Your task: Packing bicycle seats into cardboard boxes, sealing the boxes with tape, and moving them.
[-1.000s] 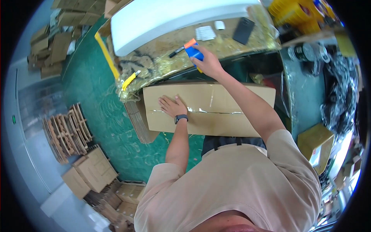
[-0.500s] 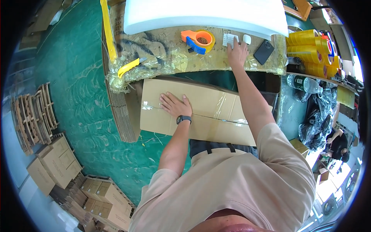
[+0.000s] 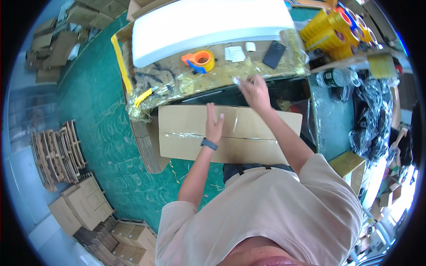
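Note:
A long brown cardboard box (image 3: 186,148), taped along its top seam, lies in front of my body. My left hand (image 3: 214,126) rests on top of it, fingers stretched out and thumb apart, with a dark watch on the wrist. Over the far edge of the box, my right hand (image 3: 256,94) is closed, pinching a small white label (image 3: 236,80) between thumb and fingers. Beyond it on the workbench (image 3: 168,86) lies a white sheet of labels (image 3: 234,54), beside a small white rounded case (image 3: 250,46) and a dark phone (image 3: 274,54).
An orange and blue tape dispenser (image 3: 199,61) and a yellow utility knife (image 3: 145,95) lie on the bench before a white foam slab (image 3: 213,26). Yellow tape rolls (image 3: 326,33) are stacked at the right. Folded cardboard (image 3: 148,148) leans below the bench; pallets (image 3: 57,155) stand at left.
My right hand has drawn back from the label sheet toward the box, now with a small white label in it. The left hand's fingers have turned to point straight away from me.

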### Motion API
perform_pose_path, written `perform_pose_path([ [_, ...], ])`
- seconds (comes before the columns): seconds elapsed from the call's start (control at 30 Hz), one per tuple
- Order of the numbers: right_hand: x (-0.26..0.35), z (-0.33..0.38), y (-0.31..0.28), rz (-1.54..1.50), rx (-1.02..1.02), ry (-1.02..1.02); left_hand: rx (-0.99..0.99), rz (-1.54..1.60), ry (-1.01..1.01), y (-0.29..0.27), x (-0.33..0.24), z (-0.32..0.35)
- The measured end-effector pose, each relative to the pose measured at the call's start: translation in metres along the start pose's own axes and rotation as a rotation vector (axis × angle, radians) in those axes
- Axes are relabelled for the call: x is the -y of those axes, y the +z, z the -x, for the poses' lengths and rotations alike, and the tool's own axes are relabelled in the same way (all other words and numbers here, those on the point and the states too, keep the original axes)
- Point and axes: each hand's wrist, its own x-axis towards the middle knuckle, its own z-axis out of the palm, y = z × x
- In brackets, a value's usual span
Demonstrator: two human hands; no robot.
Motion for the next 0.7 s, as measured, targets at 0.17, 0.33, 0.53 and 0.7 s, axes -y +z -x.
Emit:
perform_pose_path([
  [0.17, 0.019, 0.115, -0.163, -0.117, 0.058, 0.103, 0.365, 0.596, -0.331, 0.158, -0.123, 0.040],
  [0.33, -0.046, 0.201, -0.310, -0.664, 0.059, 0.790, 0.625, 0.267, -0.380, 0.264, -0.175, 0.111],
  [0.53, -0.108, 0.289, -0.382, -1.166, 0.067, 1.048, 0.766, -0.017, -0.261, 0.353, -0.192, 0.164],
  [0.7, -0.133, 0.319, -0.394, -1.304, 0.018, 0.981, 0.724, -0.191, -0.206, 0.388, -0.202, 0.179],
])
